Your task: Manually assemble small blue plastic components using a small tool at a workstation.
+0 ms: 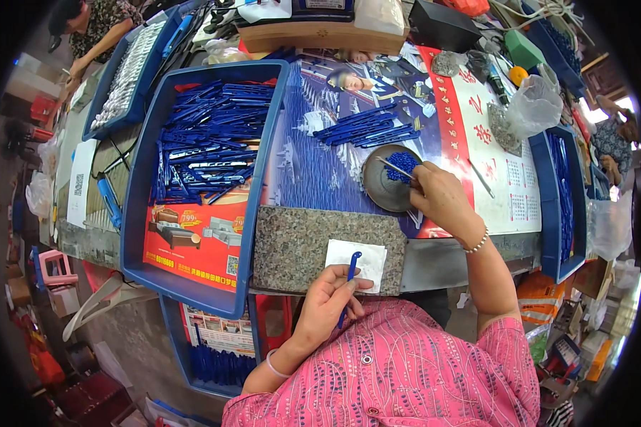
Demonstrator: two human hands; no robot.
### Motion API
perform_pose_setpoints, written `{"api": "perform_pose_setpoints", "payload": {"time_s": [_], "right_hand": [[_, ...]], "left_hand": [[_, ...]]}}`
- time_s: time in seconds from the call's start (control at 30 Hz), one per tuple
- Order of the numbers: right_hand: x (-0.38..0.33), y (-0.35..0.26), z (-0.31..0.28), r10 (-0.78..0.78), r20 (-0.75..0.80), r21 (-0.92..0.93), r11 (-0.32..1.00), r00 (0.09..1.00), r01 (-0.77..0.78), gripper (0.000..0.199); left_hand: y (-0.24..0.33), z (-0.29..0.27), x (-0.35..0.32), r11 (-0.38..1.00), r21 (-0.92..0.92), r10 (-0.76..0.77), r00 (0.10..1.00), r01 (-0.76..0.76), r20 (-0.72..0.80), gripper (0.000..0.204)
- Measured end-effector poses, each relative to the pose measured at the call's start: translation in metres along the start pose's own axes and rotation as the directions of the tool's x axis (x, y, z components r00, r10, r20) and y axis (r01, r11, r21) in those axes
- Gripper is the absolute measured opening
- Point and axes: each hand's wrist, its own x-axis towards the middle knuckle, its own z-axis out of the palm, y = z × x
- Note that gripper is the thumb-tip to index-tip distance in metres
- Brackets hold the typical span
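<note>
My left hand (332,297) is closed round a slim dark-blue plastic stick (353,266) with a rounded upper end, held upright near the table's front edge. Just behind it lies a white paper pad (367,257) on a speckled stone slab (292,238). My right hand (438,196) pinches thin metal tweezers (399,168), whose tips reach over a round dark bowl (382,193). Small blue beads (404,162) are heaped in that bowl's far right part. Behind the bowl, several blue sticks (369,127) lie in a loose pile.
A large blue tray (129,238) with many blue sticks stands left; another blue tray (167,313) sits lower. A narrow blue tray (546,213) stands right. Plastic bags (533,107) and a wooden box (324,38) line the back. Another person's arm (107,44) shows far left.
</note>
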Motion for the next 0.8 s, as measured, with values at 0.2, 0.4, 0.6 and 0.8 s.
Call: {"api": "perform_pose_setpoints", "payload": {"time_s": [0.2,0.4,0.6,0.8], "right_hand": [[-0.035,-0.03,-0.026,0.215,0.247,0.905,0.298,0.945,-0.305,0.015],[-0.069,-0.038,-0.002,0.005,0.27,0.849,-0.473,0.963,-0.236,0.017],[-0.078,-0.04,0.011,-0.165,0.271,0.618,-0.725,0.948,-0.303,0.016],[-0.085,-0.041,0.023,-0.205,0.231,0.442,-0.849,0.951,-0.29,0.011]], "left_hand": [[0.003,0.002,0.0,1.0,-0.018,0.021,0.999,-0.02,0.037,0.019],[0.017,0.019,0.0,0.998,0.054,0.018,0.998,-0.021,0.058,0.019],[0.019,0.028,-0.002,0.995,0.093,0.028,0.994,-0.038,0.103,0.02],[0.018,0.03,-0.004,0.993,0.113,0.026,0.993,-0.039,0.116,0.022]]}}
